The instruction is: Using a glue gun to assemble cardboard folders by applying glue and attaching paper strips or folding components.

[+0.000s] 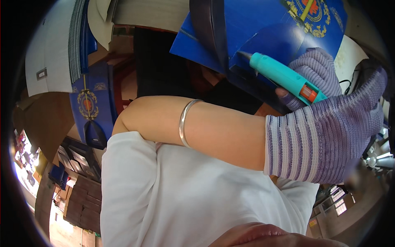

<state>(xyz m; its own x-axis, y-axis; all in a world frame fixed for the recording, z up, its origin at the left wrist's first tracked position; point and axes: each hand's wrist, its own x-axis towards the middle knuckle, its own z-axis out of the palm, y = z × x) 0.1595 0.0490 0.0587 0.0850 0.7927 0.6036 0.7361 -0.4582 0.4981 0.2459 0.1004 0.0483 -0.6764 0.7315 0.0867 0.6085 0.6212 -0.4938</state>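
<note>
The gloved left hand (pixel 329 136) has its fingers (pixel 317 70) closed around a teal glue gun (pixel 284 78), its nozzle just beyond them against the blue folded box (pixel 263 24), seemingly gluing a flap, which next calls for a steady squeeze along the edge

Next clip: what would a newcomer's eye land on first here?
A teal glue gun with an orange trigger, upper right, gripped by a hand in a purple striped knit glove, its nozzle against a blue printed cardboard box. A silver bangle circles the bare forearm at centre.
</note>
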